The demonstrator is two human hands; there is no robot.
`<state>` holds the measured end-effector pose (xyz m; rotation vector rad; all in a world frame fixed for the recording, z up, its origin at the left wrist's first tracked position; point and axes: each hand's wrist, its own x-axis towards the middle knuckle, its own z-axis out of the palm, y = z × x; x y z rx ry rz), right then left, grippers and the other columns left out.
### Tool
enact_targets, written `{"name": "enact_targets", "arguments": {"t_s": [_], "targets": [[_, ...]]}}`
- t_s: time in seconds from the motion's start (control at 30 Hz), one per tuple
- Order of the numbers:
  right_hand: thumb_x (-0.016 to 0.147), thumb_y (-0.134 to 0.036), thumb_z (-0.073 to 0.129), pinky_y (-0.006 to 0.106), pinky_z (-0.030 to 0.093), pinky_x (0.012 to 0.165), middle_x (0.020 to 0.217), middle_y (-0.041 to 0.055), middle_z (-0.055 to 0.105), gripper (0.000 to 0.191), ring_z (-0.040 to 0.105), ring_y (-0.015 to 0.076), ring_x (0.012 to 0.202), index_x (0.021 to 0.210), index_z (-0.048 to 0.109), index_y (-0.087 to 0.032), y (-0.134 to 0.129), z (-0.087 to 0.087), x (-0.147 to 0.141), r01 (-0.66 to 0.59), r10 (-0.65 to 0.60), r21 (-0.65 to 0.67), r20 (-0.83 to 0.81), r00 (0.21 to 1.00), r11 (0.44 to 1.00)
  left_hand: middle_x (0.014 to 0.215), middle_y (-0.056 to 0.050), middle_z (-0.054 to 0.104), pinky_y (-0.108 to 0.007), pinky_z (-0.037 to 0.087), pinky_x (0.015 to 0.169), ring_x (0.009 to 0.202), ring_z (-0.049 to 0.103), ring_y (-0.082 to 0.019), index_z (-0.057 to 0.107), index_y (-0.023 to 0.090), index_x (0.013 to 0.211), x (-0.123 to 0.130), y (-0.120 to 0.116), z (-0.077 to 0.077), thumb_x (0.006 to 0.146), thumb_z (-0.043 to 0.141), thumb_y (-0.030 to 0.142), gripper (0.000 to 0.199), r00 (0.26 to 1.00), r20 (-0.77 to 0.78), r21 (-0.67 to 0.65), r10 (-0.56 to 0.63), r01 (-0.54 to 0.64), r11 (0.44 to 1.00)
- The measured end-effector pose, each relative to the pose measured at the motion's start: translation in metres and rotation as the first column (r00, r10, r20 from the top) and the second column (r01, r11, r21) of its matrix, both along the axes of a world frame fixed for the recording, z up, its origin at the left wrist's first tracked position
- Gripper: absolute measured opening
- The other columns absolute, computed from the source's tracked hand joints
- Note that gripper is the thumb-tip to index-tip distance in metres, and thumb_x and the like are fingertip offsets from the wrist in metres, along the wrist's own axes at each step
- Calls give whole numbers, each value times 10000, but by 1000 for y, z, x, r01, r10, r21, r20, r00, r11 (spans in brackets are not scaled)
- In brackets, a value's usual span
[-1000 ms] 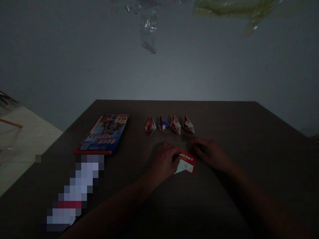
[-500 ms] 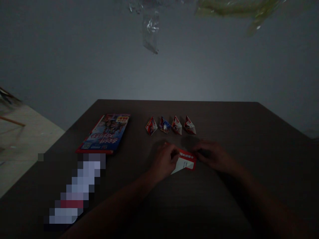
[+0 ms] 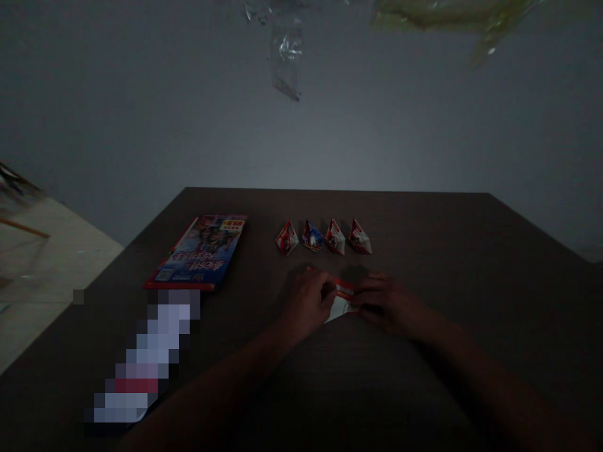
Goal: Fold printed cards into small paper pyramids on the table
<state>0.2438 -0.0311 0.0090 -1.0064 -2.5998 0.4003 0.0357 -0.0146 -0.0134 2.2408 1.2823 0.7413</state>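
A red and white sheet of paper [image 3: 343, 297], partly folded, lies on the dark table between my hands. My left hand [image 3: 308, 302] grips its left side with thumb and fingers. On its right side rests my right hand [image 3: 384, 301], fingers stretched over the edge and covering that end. Just beyond stand several small folded paper pieces in a row: a red and white one [image 3: 287, 238] at the left, a blue one [image 3: 311, 236] beside it, then red and white ones [image 3: 335, 237] [image 3: 360, 237].
A stack of colourful printed booklets [image 3: 202, 251] lies at the left of the table [image 3: 424, 213]. Nearer to me is a blurred-out bright object [image 3: 151, 358]. Behind the table rises a grey wall with clear plastic [image 3: 286, 56] hanging on it.
My right hand has moved left onto the paper and now covers its right end, where a red edge and a folded corner showed before. My left hand has stayed nearly still.
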Motion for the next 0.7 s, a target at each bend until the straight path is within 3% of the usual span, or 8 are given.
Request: {"name": "enact_targets", "arguments": {"t_s": [0.23,0.7], "targets": [[831,-211,591,352,423,794,871,49,656,81,580,186,848,820,671,-205,0,2,3,5,-6,-79,-13,1000,997,977,-34,560,-382,377,837,996,479,-226,659,238,822,-8,-7,8,776,625,264,62,977,-170,46,-125,135,990],[829,-217,609,358,378,772,833,32,641,47,575,186,814,801,640,-197,-1,-6,-5,168,-177,-153,-47,983,974,983,-24,562,-409,344,874,1005,459,-234,696,281,867,-6,-5,5,774,652,330,114,970,-206,22,-130,137,990]]}}
